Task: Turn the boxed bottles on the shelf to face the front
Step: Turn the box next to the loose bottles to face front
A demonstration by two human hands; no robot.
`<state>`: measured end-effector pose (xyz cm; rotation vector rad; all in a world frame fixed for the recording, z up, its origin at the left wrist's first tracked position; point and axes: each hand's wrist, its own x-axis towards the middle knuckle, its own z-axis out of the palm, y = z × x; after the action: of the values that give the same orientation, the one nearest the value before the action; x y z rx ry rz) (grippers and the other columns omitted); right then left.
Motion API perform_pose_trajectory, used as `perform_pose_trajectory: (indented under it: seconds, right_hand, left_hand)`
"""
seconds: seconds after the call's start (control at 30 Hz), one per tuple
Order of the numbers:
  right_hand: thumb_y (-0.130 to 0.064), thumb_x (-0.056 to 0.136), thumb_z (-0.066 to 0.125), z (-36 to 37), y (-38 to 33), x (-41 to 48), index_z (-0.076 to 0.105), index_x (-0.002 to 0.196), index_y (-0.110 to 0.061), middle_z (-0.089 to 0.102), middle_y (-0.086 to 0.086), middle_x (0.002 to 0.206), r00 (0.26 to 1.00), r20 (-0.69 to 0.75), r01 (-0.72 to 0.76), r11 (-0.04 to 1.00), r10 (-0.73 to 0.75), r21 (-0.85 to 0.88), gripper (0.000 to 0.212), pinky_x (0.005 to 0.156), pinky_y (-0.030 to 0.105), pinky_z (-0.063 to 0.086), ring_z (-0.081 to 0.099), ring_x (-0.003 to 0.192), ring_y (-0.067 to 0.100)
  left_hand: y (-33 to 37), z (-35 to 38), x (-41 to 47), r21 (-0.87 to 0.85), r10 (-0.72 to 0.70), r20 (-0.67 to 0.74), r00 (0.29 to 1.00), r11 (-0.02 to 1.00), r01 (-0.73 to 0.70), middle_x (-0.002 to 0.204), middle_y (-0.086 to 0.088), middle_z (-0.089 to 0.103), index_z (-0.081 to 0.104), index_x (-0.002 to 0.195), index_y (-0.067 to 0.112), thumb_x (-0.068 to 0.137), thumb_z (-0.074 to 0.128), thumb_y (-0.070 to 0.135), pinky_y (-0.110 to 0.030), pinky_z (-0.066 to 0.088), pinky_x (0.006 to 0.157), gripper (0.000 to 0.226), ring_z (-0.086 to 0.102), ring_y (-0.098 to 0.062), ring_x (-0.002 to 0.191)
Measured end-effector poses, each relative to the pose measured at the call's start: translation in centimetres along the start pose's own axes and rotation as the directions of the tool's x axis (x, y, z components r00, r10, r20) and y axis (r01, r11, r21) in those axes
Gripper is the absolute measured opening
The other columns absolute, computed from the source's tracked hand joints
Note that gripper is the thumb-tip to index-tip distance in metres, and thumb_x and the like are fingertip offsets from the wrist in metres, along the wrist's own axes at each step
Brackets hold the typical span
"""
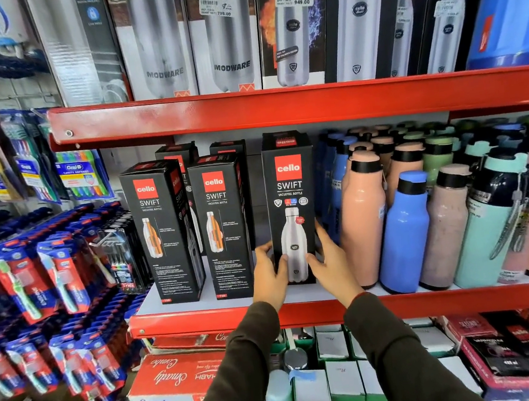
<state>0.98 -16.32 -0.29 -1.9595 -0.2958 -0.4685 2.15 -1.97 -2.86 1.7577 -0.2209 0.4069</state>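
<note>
Black boxed bottle (pixel 291 204) upright near the red shelf's (pixel 203 317) front edge, clasped low between left hand (pixel 268 276) and right hand (pixel 330 267), fingers (pixel 324 235) narrowly spread against its sides.

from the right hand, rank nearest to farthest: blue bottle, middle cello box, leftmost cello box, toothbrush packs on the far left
From the right hand:
1. Blue bottle, just to its right on the same shelf.
2. Middle cello box, left, past the box being held.
3. Leftmost cello box, further left.
4. Toothbrush packs, hanging off the shelf's left end.
</note>
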Motion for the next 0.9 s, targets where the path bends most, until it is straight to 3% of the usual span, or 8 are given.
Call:
perform_pose_trajectory:
  seconds: [0.23, 0.47, 0.6, 0.67, 0.77, 0.9]
  right_hand:
    - [0.006, 0.091, 0.051, 0.8, 0.3, 0.2, 0.013, 0.141, -0.044, 0.031, -0.018, 0.143, 1.0, 0.005, -0.026, 0.998, 0.027, -0.05, 0.08, 0.119, 0.034, 0.029, 0.028, 0.134, -0.002]
    - [0.009, 0.09, 0.048, 0.9, 0.6, 0.2, 0.012, 0.134, -0.052, 0.027, -0.023, 0.142, 1.0, -0.018, 0.0, 0.998, -0.001, -0.066, 0.083, 0.108, 0.013, 0.022, 0.025, 0.132, -0.007]
    - [0.011, 0.089, 0.046, 1.0, 0.9, 0.3, 0.015, 0.134, -0.051, 0.028, -0.033, 0.135, 1.0, -0.031, 0.0, 0.998, -0.002, -0.062, 0.083, 0.097, -0.007, 0.018, 0.025, 0.126, -0.014]
    - [0.011, 0.089, 0.046, 1.1, 0.9, 0.3, 0.016, 0.131, -0.056, 0.026, -0.038, 0.133, 1.0, -0.027, 0.005, 0.998, -0.007, -0.069, 0.085, 0.1, -0.004, 0.02, 0.025, 0.126, -0.015]
    - [0.009, 0.09, 0.047, 1.0, 0.9, 0.3, 0.016, 0.132, -0.055, 0.031, -0.026, 0.139, 1.0, -0.015, -0.003, 0.997, 0.002, -0.071, 0.083, 0.109, 0.013, 0.022, 0.026, 0.129, -0.01]
    - [-0.001, 0.088, 0.062, 1.3, 2.1, -0.1, 0.032, 0.145, -0.028, 0.043, -0.002, 0.148, 0.987, -0.147, -0.066, 0.997, 0.06, -0.036, 0.07, 0.113, 0.036, 0.036, 0.041, 0.135, 0.01]
  left_hand:
    - [-0.9, 0.6, 0.3, 0.023, -0.082, 0.002, 0.997, 0.996, 0.081, 0.132, -0.007, 0.06, 0.04, 0.127, 0.016, 0.096, 0.054, 0.019, -0.047, 0.047, 0.107, 0.033, 0.058, -0.021, 0.122]
    - [-1.4, 0.9, 0.9, 0.043, -0.097, 0.018, 0.995, 0.994, 0.096, 0.134, -0.008, 0.058, 0.038, 0.129, 0.016, 0.097, 0.053, 0.021, -0.05, 0.05, 0.102, 0.036, 0.059, -0.023, 0.119]
    - [-1.5, 1.0, 0.9, 0.032, -0.094, 0.018, 0.995, 0.995, 0.093, 0.131, -0.004, 0.058, 0.039, 0.127, 0.016, 0.096, 0.054, 0.021, -0.05, 0.051, 0.1, 0.034, 0.06, -0.023, 0.117]
    - [-1.6, 1.0, 1.0, 0.023, -0.093, 0.016, 0.996, 0.995, 0.092, 0.129, 0.001, 0.056, 0.039, 0.127, 0.016, 0.096, 0.054, 0.021, -0.048, 0.05, 0.102, 0.035, 0.058, -0.02, 0.118]
    - [-1.6, 1.1, 0.9, 0.008, -0.098, 0.014, 0.995, 0.995, 0.097, 0.131, 0.0, 0.056, 0.039, 0.129, 0.018, 0.096, 0.055, 0.023, -0.048, 0.048, 0.105, 0.036, 0.056, -0.017, 0.121]
    - [-2.0, 1.2, 0.1, -0.004, -0.083, -0.01, 0.997, 0.997, 0.082, 0.137, -0.002, 0.054, 0.039, 0.135, 0.019, 0.095, 0.054, 0.033, -0.047, 0.046, 0.108, 0.045, 0.053, -0.017, 0.127]
